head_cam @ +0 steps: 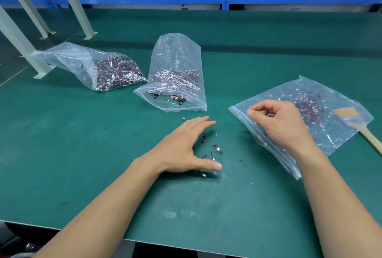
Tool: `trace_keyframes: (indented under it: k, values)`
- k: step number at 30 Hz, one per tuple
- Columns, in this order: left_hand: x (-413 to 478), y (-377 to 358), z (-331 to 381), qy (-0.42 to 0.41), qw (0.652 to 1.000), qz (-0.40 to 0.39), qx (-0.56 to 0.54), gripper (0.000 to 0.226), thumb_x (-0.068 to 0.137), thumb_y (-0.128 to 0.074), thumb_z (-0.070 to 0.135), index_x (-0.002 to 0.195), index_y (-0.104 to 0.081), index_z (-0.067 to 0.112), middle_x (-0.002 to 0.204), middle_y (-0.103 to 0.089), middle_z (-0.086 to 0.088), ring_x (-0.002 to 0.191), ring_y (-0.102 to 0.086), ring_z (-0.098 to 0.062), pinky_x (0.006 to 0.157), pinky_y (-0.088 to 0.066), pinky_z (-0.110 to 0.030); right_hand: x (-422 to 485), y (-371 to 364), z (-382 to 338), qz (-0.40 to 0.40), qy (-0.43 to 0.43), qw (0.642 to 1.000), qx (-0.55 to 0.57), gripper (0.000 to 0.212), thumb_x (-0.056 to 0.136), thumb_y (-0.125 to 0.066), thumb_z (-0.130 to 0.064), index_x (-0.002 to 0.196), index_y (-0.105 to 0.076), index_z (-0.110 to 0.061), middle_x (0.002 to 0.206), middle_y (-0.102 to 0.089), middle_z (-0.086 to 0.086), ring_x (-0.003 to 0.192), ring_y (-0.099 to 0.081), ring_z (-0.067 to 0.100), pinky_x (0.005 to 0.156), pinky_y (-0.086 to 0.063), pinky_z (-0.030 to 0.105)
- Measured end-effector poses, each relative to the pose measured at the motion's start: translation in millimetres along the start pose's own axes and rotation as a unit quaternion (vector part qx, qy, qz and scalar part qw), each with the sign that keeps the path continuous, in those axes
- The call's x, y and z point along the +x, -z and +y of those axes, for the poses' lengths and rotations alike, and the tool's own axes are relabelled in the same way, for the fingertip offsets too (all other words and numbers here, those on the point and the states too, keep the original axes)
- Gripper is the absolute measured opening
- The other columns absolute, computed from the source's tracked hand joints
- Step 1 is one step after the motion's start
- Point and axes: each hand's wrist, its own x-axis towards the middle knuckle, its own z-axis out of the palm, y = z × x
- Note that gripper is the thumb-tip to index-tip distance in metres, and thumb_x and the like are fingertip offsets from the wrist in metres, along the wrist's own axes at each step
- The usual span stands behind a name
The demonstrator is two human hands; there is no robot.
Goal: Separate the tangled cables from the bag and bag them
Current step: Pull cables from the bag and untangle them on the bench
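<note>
The left hand point(186, 146) is spreading wide and flat over the table point(82, 154), fingers straight and thumb stretched out, holding nothing. Whether it is touching the surface or hanging just above it is hard to make out. The loose cables point(217, 149) are lying on the table in the gap between its thumb and fingers. They are small black pieces, one with a red loop. Another is poking out from under the thumb, half covered, and a white plug is showing just past the fingertips. Anything beneath the palm is hidden.

The right hand point(281, 125) is resting on the near left part of the right bag point(320, 96), fingers curled in toward the thumb. The fingertips are hiding what they are closing on, so I cannot tell whether it is film, a cable or nothing.

The right bag is lying flat, and a dark tangle with white plugs is showing through its glare. A brush point(349, 115) is lying with its head under the bag's far right corner, blurred by the plastic, and its handle is running off the right edge.

The middle bag point(177, 61) is standing upright with cables at its bottom. A small bag point(165, 102) holding a few cables is lying against its front. The left bag point(82, 61) is slumping on its side, and its cables are too dense to tell apart.
</note>
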Motion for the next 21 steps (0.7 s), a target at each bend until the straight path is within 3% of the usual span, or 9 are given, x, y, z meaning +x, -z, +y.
trace_keyframes:
  k: [2,4,7,9,12,15,18,21]
  values:
    - [8,3,7,-0.012,0.995,-0.003,-0.095,0.108,0.057,-0.074,0.074,0.151,-0.026,0.048,0.158,-0.025,0.028,0.142,-0.02,0.015,0.114,-0.021,-0.015,1,4,3,-0.012,-0.009,0.999,-0.051,0.01,0.079,-0.082,-0.033,0.08,-0.073,-0.03,0.058,-0.056,-0.013,0.05,-0.046,0.004,0.063,-0.044,0.028]
    - [10,9,5,-0.024,0.989,0.027,-0.144,0.105,0.055,-0.079,0.067,0.148,-0.034,0.047,0.151,-0.036,0.029,0.138,-0.031,0.012,0.112,-0.028,-0.015,0,6,4,-0.027,-0.003,0.992,-0.126,0.029,0.068,-0.088,-0.044,0.088,-0.069,-0.033,0.06,-0.058,-0.012,0.055,-0.052,0.004,0.068,-0.048,0.032]
    - [1,19,-12,-0.034,0.99,0.081,-0.108,0.104,0.052,-0.081,0.067,0.145,-0.04,0.043,0.15,-0.038,0.025,0.141,-0.031,0.006,0.118,-0.028,-0.025,-3,10,3,-0.055,-0.013,0.974,-0.218,0.06,0.049,-0.086,-0.063,0.101,-0.065,-0.038,0.068,-0.059,-0.01,0.071,-0.059,0.007,0.073,-0.053,0.038]
    - [-4,21,-22,-0.024,0.995,0.08,-0.049,0.114,0.049,-0.079,0.075,0.148,-0.034,0.043,0.156,-0.03,0.023,0.145,-0.023,0.004,0.121,-0.023,-0.029,-4,10,4,-0.08,-0.02,0.961,-0.263,0.071,0.044,-0.085,-0.067,0.106,-0.062,-0.041,0.074,-0.059,-0.011,0.077,-0.059,0.008,0.075,-0.053,0.04]
    - [-4,11,-23,-0.013,0.998,0.028,0.061,0.133,0.044,-0.067,0.092,0.156,-0.017,0.041,0.165,-0.008,0.019,0.151,-0.001,0.0,0.125,-0.007,-0.032,-4,9,6,-0.093,-0.024,0.957,-0.274,0.06,0.056,-0.09,-0.053,0.108,-0.063,-0.04,0.075,-0.059,-0.01,0.077,-0.059,0.008,0.076,-0.054,0.04]
    - [2,-5,-15,-0.028,0.993,0.021,0.116,0.13,0.047,-0.058,0.098,0.156,-0.015,0.042,0.166,-0.004,0.017,0.152,0.004,-0.002,0.125,0.0,-0.03,-3,10,9,-0.094,-0.015,0.962,-0.257,0.038,0.073,-0.085,-0.04,0.105,-0.065,-0.036,0.07,-0.059,-0.01,0.075,-0.058,0.007,0.078,-0.054,0.04]
    - [13,-9,-7,-0.056,0.991,0.058,0.108,0.103,0.057,-0.063,0.089,0.145,-0.043,0.041,0.157,-0.03,0.011,0.144,-0.02,-0.007,0.122,-0.018,-0.03,-2,10,10,-0.095,-0.008,0.964,-0.25,0.023,0.082,-0.077,-0.03,0.102,-0.066,-0.035,0.064,-0.06,-0.012,0.073,-0.058,0.004,0.081,-0.054,0.04]
    - [29,-8,-2,-0.086,0.986,0.11,0.087,0.061,0.069,-0.075,0.07,0.117,-0.068,0.033,0.119,-0.054,0.01,0.111,-0.044,-0.012,0.102,-0.04,-0.037,-1,8,10,-0.091,-0.001,0.964,-0.251,0.021,0.083,-0.068,-0.02,0.101,-0.068,-0.032,0.063,-0.062,-0.015,0.071,-0.057,0.0,0.078,-0.053,0.035]
